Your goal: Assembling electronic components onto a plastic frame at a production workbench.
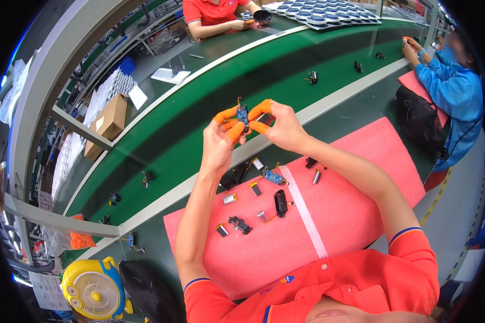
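Note:
Over the near edge of the green conveyor, a small blue circuit board point(242, 114) is held up between my two hands. Orange finger cots cover the thumb and forefinger of each. My left hand point(220, 145) pinches the board from its left side. My right hand point(285, 128) closes on its right edge, and a dark flat piece between that thumb and forefinger is too unclear to name. Below, on the pink foam mat point(355, 167), lie another blue circuit board point(274, 176), a black housing point(281, 203), a black part point(240, 225) and several small silver batteries point(229, 198).
The green conveyor belt point(199, 126) crosses ahead, carrying several small assemblies point(311, 77). A yellow fan point(96, 289) and a black bag point(148, 288) stand at lower left. A grey metal frame point(86, 128) rises on the left. Co-workers sit across the belt and at right.

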{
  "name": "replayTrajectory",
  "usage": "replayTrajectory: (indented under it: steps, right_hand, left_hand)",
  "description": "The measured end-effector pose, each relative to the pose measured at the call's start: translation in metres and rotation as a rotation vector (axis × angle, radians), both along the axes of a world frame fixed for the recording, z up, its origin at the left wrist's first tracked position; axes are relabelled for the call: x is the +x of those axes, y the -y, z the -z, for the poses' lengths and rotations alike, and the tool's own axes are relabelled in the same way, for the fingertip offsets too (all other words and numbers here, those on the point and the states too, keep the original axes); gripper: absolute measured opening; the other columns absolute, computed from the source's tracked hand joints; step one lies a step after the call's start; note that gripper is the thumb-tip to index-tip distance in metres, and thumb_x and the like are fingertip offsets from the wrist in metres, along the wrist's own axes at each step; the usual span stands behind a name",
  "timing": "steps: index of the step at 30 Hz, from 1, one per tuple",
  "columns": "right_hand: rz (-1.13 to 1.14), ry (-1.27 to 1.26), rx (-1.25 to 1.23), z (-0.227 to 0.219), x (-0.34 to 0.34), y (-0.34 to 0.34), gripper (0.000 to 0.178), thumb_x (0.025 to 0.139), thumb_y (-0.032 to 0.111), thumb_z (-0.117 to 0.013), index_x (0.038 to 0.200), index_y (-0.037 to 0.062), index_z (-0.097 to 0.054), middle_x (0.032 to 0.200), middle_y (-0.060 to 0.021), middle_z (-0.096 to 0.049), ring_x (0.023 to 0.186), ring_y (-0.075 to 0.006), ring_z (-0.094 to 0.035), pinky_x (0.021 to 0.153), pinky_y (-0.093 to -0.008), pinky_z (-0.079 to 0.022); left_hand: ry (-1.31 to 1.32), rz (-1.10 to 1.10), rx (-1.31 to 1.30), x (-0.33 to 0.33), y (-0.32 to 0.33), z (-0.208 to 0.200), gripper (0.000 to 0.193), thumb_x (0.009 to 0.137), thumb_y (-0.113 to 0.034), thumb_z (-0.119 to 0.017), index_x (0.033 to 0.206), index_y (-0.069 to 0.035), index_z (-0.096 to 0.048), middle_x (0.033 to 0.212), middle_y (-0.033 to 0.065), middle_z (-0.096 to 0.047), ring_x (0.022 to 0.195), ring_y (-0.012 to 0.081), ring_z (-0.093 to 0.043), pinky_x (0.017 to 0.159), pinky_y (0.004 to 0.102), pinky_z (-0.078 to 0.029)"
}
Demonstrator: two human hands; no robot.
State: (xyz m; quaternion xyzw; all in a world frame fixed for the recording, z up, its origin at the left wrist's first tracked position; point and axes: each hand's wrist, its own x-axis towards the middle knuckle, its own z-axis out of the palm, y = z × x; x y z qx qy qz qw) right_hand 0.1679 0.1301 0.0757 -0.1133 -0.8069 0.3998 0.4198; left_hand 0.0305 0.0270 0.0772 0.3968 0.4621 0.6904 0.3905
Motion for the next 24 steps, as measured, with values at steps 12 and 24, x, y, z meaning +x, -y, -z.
replayTrajectory:
  steps: [12,24]
  right_hand:
    - [-0.178,0.07,-0.481,0.011,-0.013,-0.012,0.019,0.069,0.003,-0.066,0.088,-0.0004,-0.063,0.081,-0.0117,-0.061,0.067,-0.0181,-0.06,0.06,-0.0284,-0.047]
    - [-0.133,-0.107,0.463,0.017,-0.003,-0.026,0.018,0.071,-0.003,-0.065,0.088,-0.0001,-0.062,0.085,-0.0094,-0.057,0.067,-0.0156,-0.058,0.057,-0.0267,-0.049]
  left_hand:
    - [0.191,0.061,0.075,-0.005,-0.005,0.009,0.028,0.085,0.0,-0.056,0.112,0.002,-0.052,0.095,0.0109,-0.06,0.075,0.0167,-0.058,0.057,0.0251,-0.045]
    - [0.276,0.174,-0.021,-0.019,-0.011,0.02,0.03,0.083,0.001,-0.058,0.112,0.002,-0.052,0.095,0.0126,-0.061,0.073,0.0164,-0.058,0.057,0.0251,-0.046]
